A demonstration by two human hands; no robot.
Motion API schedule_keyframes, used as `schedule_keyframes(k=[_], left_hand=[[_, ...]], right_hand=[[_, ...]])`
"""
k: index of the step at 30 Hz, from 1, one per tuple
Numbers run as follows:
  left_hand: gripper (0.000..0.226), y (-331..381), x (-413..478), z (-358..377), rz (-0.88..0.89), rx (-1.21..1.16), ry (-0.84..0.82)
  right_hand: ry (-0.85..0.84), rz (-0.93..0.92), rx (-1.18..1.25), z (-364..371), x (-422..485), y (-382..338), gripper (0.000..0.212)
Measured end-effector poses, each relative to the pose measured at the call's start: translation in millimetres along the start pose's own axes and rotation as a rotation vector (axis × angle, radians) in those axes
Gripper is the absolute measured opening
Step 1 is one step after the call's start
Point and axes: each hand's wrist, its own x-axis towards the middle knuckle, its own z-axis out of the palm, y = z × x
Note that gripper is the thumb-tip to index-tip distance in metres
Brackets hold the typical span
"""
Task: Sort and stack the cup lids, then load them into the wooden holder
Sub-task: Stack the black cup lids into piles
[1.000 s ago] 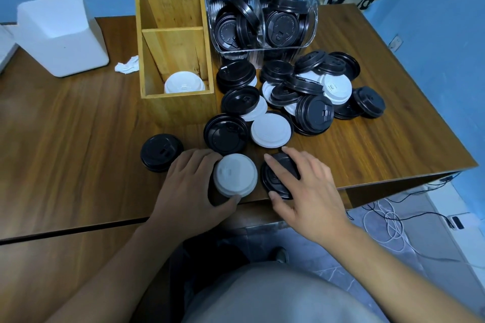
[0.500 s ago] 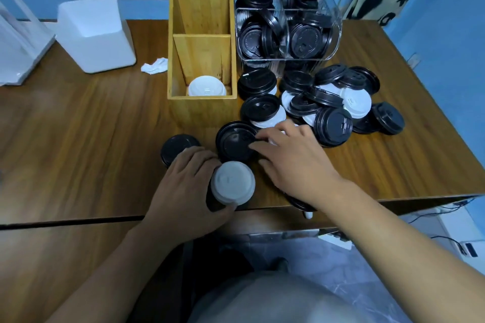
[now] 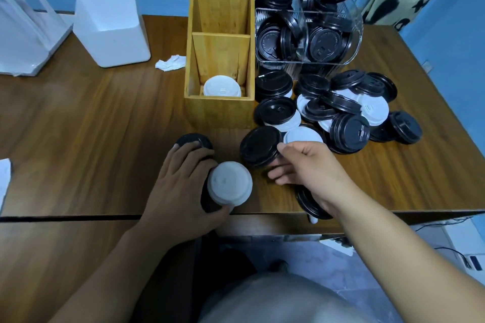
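A white wire-like rack (image 3: 23, 34) stands at the far left, with a white, matte, round-cornered box (image 3: 112, 29) beside it and a crumpled tissue (image 3: 170, 62) near the box. All of them sit on the table (image 3: 78, 126), which has a brown wood grain.

The left hand (image 3: 181, 191) wraps a stack (image 3: 229, 183) near the table's front edge. The thumb is on the near side and the fingers curl round the far side. The stack has dark sides and a smooth white domed lid on top. The fingertips reach the near edge of a flat lid (image 3: 194, 141), black and round, that lies just beyond.

The holder (image 3: 220, 47) is pale wood, tall and boxy, and slanted boards divide it into compartments. A white lid (image 3: 222, 86) lies in the front compartment.

The right hand (image 3: 312, 173) pinches a tilted black lid (image 3: 259, 147), thumb on its rim and fingers beneath. Another dark lid shows under that wrist.

To the right, a pile (image 3: 349, 113) of glossy black and white lids overlaps loosely. Behind it, a clear plastic bin (image 3: 309, 37) with rounded corners is filled with black lids, many on edge. The lids have embossed marks that are too small to read.
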Motion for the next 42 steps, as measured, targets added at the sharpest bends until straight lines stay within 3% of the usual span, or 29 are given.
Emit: schedule_keyframes(k=[2,5,8,11,15,20,27,33,42], left_hand=[[0.073,-2.4,-1.7,-1.3,-0.016,0.003,0.010],[0.073,-3.7,-3.4,-2.4,-0.040,-0.010,0.002],[0.074,-4.3,-4.1,-2.0,-0.061,-0.033,-0.015],[0.074,-4.9,-4.3,-1.1,-0.071,-0.056,-0.021],[0.073,-5.4,-3.4,-0.2,-0.071,-0.055,-0.023],[0.073,-4.9,-3.4,0.4,-0.062,-0.050,-0.023],[0.073,-2.8,-2.3,1.1,-0.046,-0.034,-0.014],[0.075,1.0,0.9,3.7,-0.019,-0.008,-0.020],[0.074,23.7,21.5,13.5,0.063,0.028,-0.044]], right_hand=[[-0.014,0.062,-0.080,-2.5,1.0,-4.2,0.032],[-0.007,-0.003,-0.471,-10.8,2.5,-14.7,0.035],[0.097,-0.250,-0.988,-16.3,6.3,-23.6,0.034],[0.037,-0.533,-1.178,-8.4,10.3,-20.8,0.024],[-0.076,-0.597,-1.429,4.6,29.3,-8.3,0.064],[-0.007,-0.563,-1.407,16.5,42.2,-9.5,0.054],[-0.012,-0.525,-1.284,17.4,36.2,-16.3,0.058],[0.165,-0.574,-1.063,-28.9,-21.6,-23.0,0.064],[0.345,-0.502,-1.195,-76.2,-62.8,53.0,0.071]])
